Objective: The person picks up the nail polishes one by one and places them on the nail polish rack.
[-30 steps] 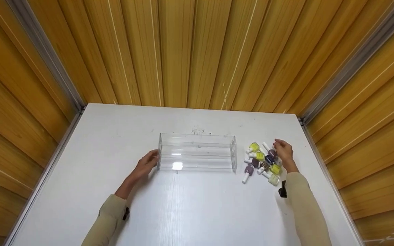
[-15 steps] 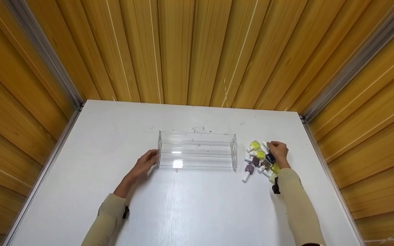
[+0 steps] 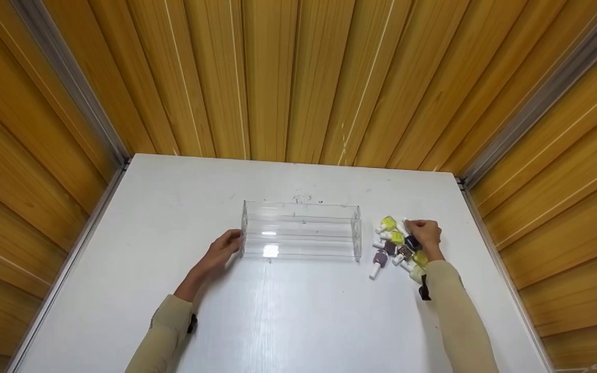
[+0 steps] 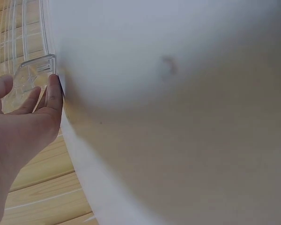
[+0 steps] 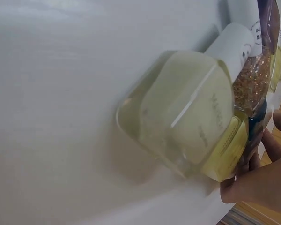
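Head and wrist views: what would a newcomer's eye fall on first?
Probably the colourful bottles, heaped on the white table to the right of the clear rack, with the right hand at the heap's right side. Then the rack itself, with the left hand at its left end. In the right wrist view, a pale bottle looms large near the middle.

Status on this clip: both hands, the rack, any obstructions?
Left hand touching left end of clear tiered rack. Right hand at jumbled nail polish bottles, grip unclear. Crowded bottles might hamper a clean pick.
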A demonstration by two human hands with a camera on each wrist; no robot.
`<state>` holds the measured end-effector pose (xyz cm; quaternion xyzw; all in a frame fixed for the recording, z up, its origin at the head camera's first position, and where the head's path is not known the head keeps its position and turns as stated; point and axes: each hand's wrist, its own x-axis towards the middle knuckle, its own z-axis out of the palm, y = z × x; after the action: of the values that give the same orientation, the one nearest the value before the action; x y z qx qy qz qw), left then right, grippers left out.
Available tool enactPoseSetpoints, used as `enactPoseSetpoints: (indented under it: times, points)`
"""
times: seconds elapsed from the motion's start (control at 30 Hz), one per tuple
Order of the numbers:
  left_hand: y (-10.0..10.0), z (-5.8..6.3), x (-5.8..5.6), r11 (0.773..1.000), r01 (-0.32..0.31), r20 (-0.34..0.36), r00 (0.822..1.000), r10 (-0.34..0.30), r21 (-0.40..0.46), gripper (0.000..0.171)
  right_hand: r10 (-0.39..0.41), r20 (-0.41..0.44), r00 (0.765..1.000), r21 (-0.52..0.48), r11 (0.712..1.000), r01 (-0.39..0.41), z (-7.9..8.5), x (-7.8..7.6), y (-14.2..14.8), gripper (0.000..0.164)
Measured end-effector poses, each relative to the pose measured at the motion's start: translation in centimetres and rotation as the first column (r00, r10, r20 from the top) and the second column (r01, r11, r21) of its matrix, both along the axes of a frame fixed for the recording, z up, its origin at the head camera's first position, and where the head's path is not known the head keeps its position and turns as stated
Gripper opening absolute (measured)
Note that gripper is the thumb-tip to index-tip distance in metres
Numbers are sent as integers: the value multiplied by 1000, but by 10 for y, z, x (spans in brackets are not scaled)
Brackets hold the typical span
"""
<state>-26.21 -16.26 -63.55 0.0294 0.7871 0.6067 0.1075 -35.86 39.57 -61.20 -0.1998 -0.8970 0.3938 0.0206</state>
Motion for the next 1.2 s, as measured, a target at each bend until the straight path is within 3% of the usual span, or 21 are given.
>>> enactPoseSetpoints:
  times: [0.17,0.37,0.6,0.87,1.03,1.2]
  points:
    - [0,-3,9,1000,12,14,1000,-12,16,46,11,-33,999,11,1000,-10,-6,11,7,39]
    - [-5,-9,15,996,60,53,997,-64,73,48,-8,-32,999,-54,999,6,-10,23,19,40]
    - [-4,-11,9,998,34,72,997,-38,59,56,0,-59,998,-185,983,-11,2,25,31,45]
    - [1,-1,-3,998,10,75,997,-15,64,58,9,-99,995,-248,968,-34,23,28,32,48]
    - [3,9,-9,997,-15,80,997,8,81,76,45,-194,980,-253,963,-95,39,28,29,41]
    - [4,12,-11,998,-12,101,995,5,65,87,74,-224,972,-211,970,-123,52,27,22,41]
